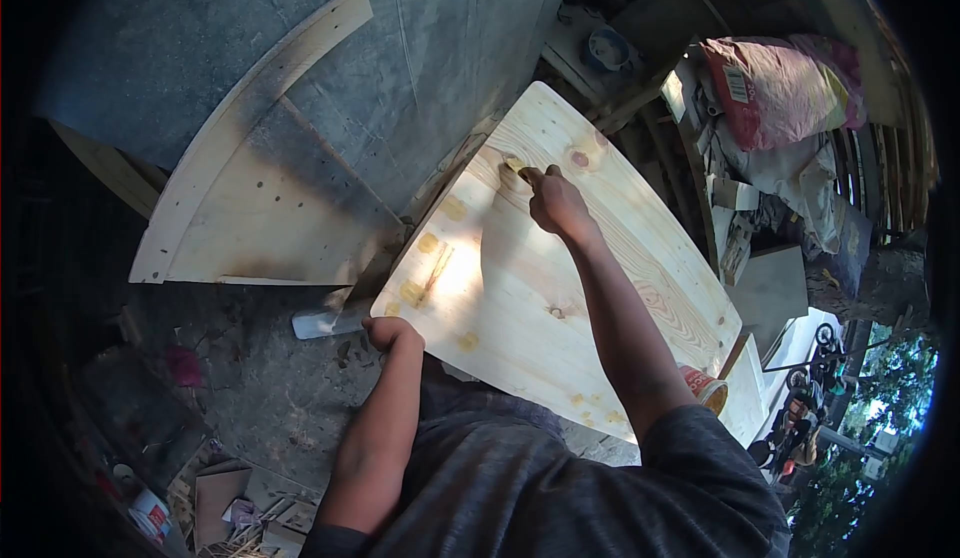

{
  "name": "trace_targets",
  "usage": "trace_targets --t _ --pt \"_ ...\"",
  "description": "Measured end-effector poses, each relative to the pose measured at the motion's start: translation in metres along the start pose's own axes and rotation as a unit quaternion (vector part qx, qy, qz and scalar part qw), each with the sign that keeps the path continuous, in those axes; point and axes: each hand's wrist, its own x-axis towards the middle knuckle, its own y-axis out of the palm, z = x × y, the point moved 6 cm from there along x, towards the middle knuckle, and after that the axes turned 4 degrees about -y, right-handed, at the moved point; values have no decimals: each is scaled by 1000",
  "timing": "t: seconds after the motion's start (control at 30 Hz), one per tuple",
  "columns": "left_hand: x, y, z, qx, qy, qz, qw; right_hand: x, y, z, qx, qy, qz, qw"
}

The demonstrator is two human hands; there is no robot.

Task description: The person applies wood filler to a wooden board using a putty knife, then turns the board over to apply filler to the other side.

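A broad pale wooden panel (560, 268) with rounded corners lies in front of me, dotted with yellowish filler patches and dark knots. My right hand (560, 204) is closed on a small putty knife (516, 166), its tip with yellow filler touching the panel near a knot at the upper left. Down at the panel's near left corner, my left hand (392, 335) is closed. A pale flat blade (325, 325) sticks out leftward from it; its handle is hidden by the fingers. An open can (705, 390) with a red and white label stands near my right upper arm.
A curved wooden piece (215, 158) with dark scorch-like marks leans at the left against a grey sheet (340, 68). A pink sack (785, 93) lies on a cluttered rack at the right. Wood scraps (225, 498) litter the floor at lower left. Motorbikes (815, 368) stand outside.
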Motion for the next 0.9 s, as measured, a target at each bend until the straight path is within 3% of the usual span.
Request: trace_targets --t 0.1,0.17,0.23,0.37,0.47,0.5,0.53,0.6,0.63,0.73,0.77,0.87,0.9 --pt "26 23 21 -94 -3 -34 995 15 18 8 -42 -30 -13 999" --pt "37 28 33 -155 -7 -57 986 16 20 11 -115 -28 84 989" --pt "-2 2 10 -163 -32 -36 985 26 8 11 -148 -17 173 974" --pt "-51 -32 -21 -166 -58 -29 984 41 -17 24 -64 -58 44 995" --pt "-36 -24 -15 -148 -7 -68 987 48 15 7 -181 -79 181 964" --pt "-39 -25 -16 -140 -18 -69 988 46 -11 27 -189 -55 268 943" --pt "-44 -29 -19 -129 -29 -69 989 45 -26 34 -193 -37 259 946" --pt "-53 -32 -25 -136 -34 -49 989 66 -21 12 -166 -99 97 976" --pt "-55 -30 -26 -161 -35 -34 986 71 -25 14 -165 -125 82 975" --pt "-53 -35 -22 -167 -32 -26 985 71 -8 -2 -216 -67 223 948" --pt "-53 -34 -24 -162 -30 -25 986 71 0 -6 -319 -77 310 892" --pt "-52 -32 -25 -158 -9 -3 987 31 0 15 -214 -160 285 921" --pt "-48 -28 -23 -157 -12 1 988 15 -6 28 -174 -124 260 942"
